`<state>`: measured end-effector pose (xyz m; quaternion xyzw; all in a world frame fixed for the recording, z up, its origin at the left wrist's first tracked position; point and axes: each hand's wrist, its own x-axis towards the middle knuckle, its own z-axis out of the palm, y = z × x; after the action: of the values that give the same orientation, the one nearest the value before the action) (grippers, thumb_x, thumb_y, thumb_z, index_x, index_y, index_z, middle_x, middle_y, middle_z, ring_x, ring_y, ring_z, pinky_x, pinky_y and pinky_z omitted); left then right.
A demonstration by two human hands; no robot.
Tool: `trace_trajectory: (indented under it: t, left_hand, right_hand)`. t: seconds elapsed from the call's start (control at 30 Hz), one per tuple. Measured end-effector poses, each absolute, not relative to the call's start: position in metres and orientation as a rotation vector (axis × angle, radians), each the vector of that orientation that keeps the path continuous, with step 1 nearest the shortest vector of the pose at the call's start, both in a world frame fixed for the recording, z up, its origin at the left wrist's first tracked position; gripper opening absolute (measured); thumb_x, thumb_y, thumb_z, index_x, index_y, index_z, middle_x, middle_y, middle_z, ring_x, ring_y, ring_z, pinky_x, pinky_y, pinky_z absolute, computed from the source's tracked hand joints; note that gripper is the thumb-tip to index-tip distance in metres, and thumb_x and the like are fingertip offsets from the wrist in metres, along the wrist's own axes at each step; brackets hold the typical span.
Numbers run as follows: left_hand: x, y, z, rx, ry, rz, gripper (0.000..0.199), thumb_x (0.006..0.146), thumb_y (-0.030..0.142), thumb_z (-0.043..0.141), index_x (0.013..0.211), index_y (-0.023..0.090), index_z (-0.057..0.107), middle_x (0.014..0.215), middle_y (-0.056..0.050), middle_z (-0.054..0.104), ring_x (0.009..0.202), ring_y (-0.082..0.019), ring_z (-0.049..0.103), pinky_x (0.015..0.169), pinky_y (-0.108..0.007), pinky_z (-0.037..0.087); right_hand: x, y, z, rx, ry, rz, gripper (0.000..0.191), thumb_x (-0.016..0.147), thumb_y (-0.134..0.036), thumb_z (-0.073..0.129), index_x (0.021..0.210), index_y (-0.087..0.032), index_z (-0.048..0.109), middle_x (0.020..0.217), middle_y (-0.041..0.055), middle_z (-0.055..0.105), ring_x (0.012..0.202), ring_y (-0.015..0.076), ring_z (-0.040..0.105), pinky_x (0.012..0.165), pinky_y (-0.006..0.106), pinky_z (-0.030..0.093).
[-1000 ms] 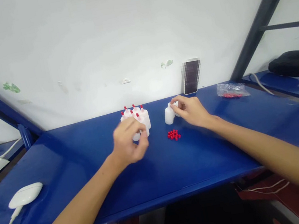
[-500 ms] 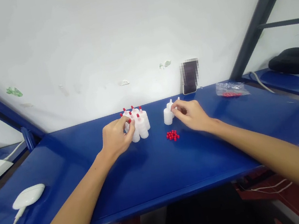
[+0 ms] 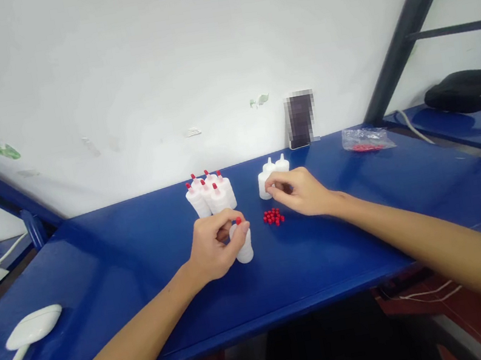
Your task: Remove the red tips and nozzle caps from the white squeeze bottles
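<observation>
My left hand (image 3: 217, 245) pinches a white squeeze bottle (image 3: 245, 251) near its red-capped tip. That bottle stands upright or nearly so, close to the table surface. Behind it is a group of white bottles with red caps (image 3: 220, 199). My right hand (image 3: 298, 190) is closed, thumb and fingertips together, in front of a few white bottles with bare tips (image 3: 281, 164). Its fingertips overlap the nearest one, and whether they grip anything is hidden. Below the fingers lies a small pile of red caps (image 3: 273, 217).
A clear plastic bag with red caps (image 3: 367, 140) lies at the back right of the blue table (image 3: 317, 253). A phone (image 3: 301, 120) leans on the wall. At left sits a white device with a cable (image 3: 34, 327); metal frame posts rise on both sides.
My left hand has drawn one red-capped bottle out of the group, towards me and to the right. My right hand has shifted slightly left and nearer, its fingers still together.
</observation>
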<state>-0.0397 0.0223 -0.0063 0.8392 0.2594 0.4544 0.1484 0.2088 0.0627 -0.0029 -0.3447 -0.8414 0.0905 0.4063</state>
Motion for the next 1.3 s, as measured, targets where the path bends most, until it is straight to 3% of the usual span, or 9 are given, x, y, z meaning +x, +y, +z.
trace_trajectory:
  t: [0.1,0.17,0.37,0.5,0.67,0.77,1.0,1.3]
  left_hand:
    - [-0.033,0.016,-0.005,2.36,0.68,1.139,0.025,0.099,0.031,0.051,0.084,0.016,0.064,0.075,-0.001,0.056,0.065,-0.011,0.05,0.063,-0.025,0.04]
    - [-0.03,0.014,-0.006,2.306,0.633,0.996,0.031,0.101,0.039,0.047,0.087,0.016,0.063,0.088,-0.005,0.06,0.078,-0.014,0.055,0.073,-0.028,0.044]
    - [-0.026,0.019,-0.014,2.384,0.671,0.672,0.047,0.097,0.061,0.046,0.084,0.018,0.058,0.066,0.004,0.054,0.063,-0.011,0.042,0.077,-0.031,0.036]
    - [-0.027,0.021,-0.015,2.325,0.653,0.761,0.059,0.095,0.07,0.038,0.078,0.017,0.057,0.062,0.003,0.053,0.058,-0.011,0.041,0.067,-0.028,0.037]
    - [-0.029,0.02,-0.015,2.132,0.618,0.746,0.056,0.1,0.064,0.036,0.081,0.015,0.057,0.059,0.001,0.055,0.051,-0.01,0.049,0.053,-0.023,0.039]
    - [-0.031,0.019,-0.016,2.106,0.617,0.729,0.052,0.103,0.057,0.033,0.083,0.015,0.057,0.059,0.001,0.056,0.051,-0.01,0.051,0.052,-0.022,0.04]
    - [-0.032,0.02,-0.018,2.077,0.589,0.77,0.05,0.105,0.05,0.029,0.083,0.015,0.056,0.054,0.002,0.052,0.046,-0.009,0.048,0.05,-0.023,0.039]
    - [-0.02,0.011,-0.011,2.224,0.779,0.929,0.045,0.105,0.045,0.03,0.079,0.017,0.053,0.056,0.003,0.051,0.048,-0.01,0.046,0.052,-0.024,0.037]
  right_hand:
    - [0.206,0.054,0.0,-0.737,-2.154,0.24,0.019,0.095,-0.025,0.052,0.08,-0.017,0.061,0.057,-0.0047,0.054,0.049,0.0079,0.045,0.053,0.021,0.036]
    - [0.201,0.046,0.001,-0.607,-2.2,0.231,0.024,0.098,-0.029,0.049,0.079,-0.018,0.058,0.059,-0.0039,0.055,0.05,0.0081,0.046,0.053,0.021,0.036]
    - [0.181,0.027,0.002,-0.234,-2.241,0.027,0.043,0.1,-0.051,0.037,0.071,-0.021,0.045,0.056,-0.0035,0.045,0.048,0.0108,0.039,0.049,0.026,0.032]
    - [0.177,0.023,0.003,-0.215,-2.283,-0.044,0.034,0.101,-0.039,0.04,0.072,-0.021,0.046,0.056,-0.0032,0.047,0.048,0.0113,0.039,0.05,0.026,0.032]
    - [0.181,0.028,0.001,-0.327,-2.349,-0.017,0.033,0.104,-0.04,0.04,0.079,-0.02,0.049,0.06,-0.0019,0.054,0.052,0.0115,0.046,0.054,0.026,0.033]
    - [0.181,0.029,0.001,-0.387,-2.406,0.023,0.035,0.105,-0.045,0.037,0.084,-0.02,0.05,0.065,-0.001,0.056,0.055,0.012,0.046,0.056,0.026,0.034]
    - [0.175,0.023,0.007,-0.404,-2.394,0.38,0.029,0.106,-0.033,0.038,0.083,-0.019,0.049,0.076,0.0002,0.051,0.066,0.0114,0.043,0.064,0.024,0.037]
    - [0.178,0.02,0.018,-0.494,-2.344,0.534,0.033,0.105,-0.03,0.039,0.074,-0.02,0.041,0.068,-0.0032,0.045,0.06,0.0094,0.039,0.059,0.024,0.033]
